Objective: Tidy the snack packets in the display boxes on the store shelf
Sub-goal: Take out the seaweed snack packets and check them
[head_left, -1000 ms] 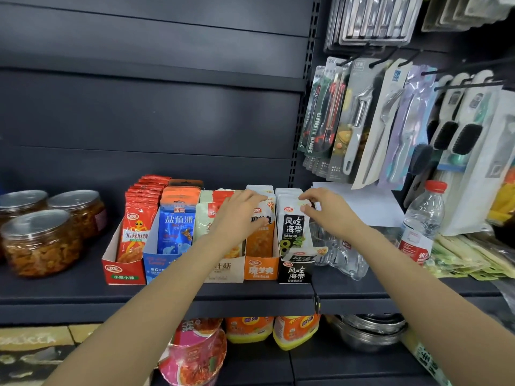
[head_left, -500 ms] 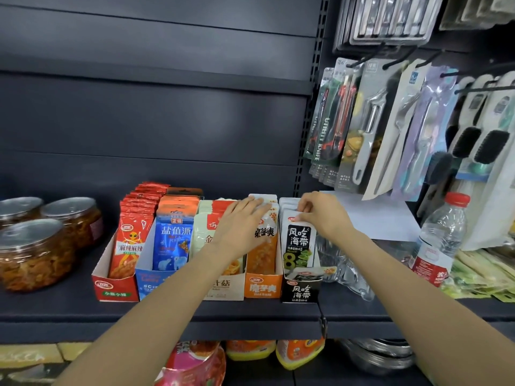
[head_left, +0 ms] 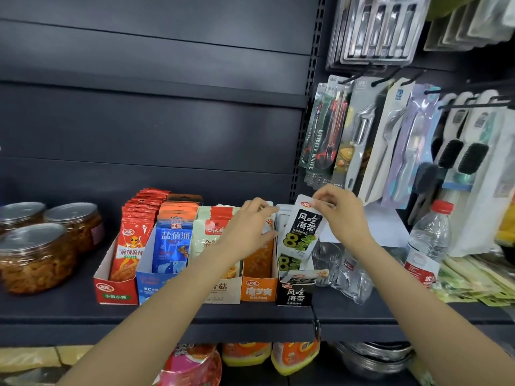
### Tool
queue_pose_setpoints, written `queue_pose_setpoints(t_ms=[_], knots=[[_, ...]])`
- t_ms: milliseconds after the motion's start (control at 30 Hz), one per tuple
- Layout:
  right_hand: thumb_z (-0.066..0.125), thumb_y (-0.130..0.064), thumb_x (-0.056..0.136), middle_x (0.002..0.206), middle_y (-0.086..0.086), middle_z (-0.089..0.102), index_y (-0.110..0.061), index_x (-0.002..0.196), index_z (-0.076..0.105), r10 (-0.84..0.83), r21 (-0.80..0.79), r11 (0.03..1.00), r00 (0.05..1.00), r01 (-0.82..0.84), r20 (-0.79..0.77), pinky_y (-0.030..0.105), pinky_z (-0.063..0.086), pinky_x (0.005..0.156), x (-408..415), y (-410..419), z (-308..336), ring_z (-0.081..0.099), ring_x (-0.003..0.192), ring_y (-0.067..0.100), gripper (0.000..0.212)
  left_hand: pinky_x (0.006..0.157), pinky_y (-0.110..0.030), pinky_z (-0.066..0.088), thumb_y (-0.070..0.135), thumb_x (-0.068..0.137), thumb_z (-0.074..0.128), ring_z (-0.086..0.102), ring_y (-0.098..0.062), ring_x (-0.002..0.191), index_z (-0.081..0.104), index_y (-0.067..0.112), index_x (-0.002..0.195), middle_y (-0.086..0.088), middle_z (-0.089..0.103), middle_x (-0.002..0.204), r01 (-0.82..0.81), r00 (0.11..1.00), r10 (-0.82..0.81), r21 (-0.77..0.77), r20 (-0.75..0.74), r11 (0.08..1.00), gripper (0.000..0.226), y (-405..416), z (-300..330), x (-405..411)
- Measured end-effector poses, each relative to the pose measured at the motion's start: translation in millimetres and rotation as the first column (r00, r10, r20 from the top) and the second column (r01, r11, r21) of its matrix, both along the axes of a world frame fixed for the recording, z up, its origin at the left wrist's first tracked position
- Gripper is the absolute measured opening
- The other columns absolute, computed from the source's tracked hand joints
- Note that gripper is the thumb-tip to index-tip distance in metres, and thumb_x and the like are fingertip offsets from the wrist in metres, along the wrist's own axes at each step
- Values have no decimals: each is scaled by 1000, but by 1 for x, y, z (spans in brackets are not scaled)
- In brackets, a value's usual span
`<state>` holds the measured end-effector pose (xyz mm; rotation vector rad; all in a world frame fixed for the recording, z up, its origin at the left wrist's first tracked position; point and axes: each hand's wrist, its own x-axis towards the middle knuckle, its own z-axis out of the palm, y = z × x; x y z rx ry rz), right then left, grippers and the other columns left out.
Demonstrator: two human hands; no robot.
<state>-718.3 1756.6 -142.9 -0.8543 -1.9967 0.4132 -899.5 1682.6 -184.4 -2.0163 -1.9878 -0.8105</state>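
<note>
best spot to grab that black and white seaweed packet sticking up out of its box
By its top edge, coming from above. The seaweed packet stands tilted, its lower part down in the black box, so only the flat top is free. The right hand already pinches there.

Right hand (head_left: 341,215) pinching tilted seaweed packet (head_left: 302,228) by its top above black box (head_left: 294,293), left hand (head_left: 248,227) resting on packets in orange box (head_left: 257,291).

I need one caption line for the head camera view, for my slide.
Right hand lifts a seaweed packet from the black box; left hand rests on neighbouring packets.
</note>
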Motion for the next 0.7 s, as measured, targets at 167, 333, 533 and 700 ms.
queue_pose_setpoints(t_ms=[167, 333, 533, 700], knots=[[63, -9, 88, 72, -3, 64, -19, 73, 57, 23, -165, 983, 947, -80, -321, 24, 45, 65, 15, -11, 5, 59, 71, 14, 19, 67, -20, 37, 33, 92, 58, 47, -12, 81, 62, 15, 119, 1, 45, 94, 52, 972, -31, -86, 235, 995, 33, -9, 4, 13], [62, -9, 89, 76, 4, 68, -16, 76, 57, -5, -311, 935, 874, -168, -487, 34, 50, 69, 28, -20, 3, 61, 69, 14, 16, 59, -18, 32, 28, 89, 63, 44, -7, 66, 60, 15, 73, 4, 46, 76, 68, 916, -59, -10, 398, 998, 20, -16, 6, 12], [63, -12, 88, 74, -12, 63, -20, 75, 65, -67, -160, 987, 963, 26, -262, 27, 45, 72, 34, -26, -4, 55, 68, 3, 15, 62, -18, 51, 19, 90, 62, 62, -9, 68, 70, 14, 85, 7, 64, 80, 16, 818, -74, 106, 571, 994, 10, -36, 10, 11], [53, -28, 95, 76, 4, 65, -13, 82, 67, -67, -376, 924, 945, -62, -320, 26, 49, 65, 35, -37, -2, 59, 65, 13, 24, 78, -24, 55, 18, 88, 65, 69, -10, 79, 70, 19, 79, 4, 70, 80, 13, 753, -117, 163, 648, 986, 10, -48, 9, 13]])
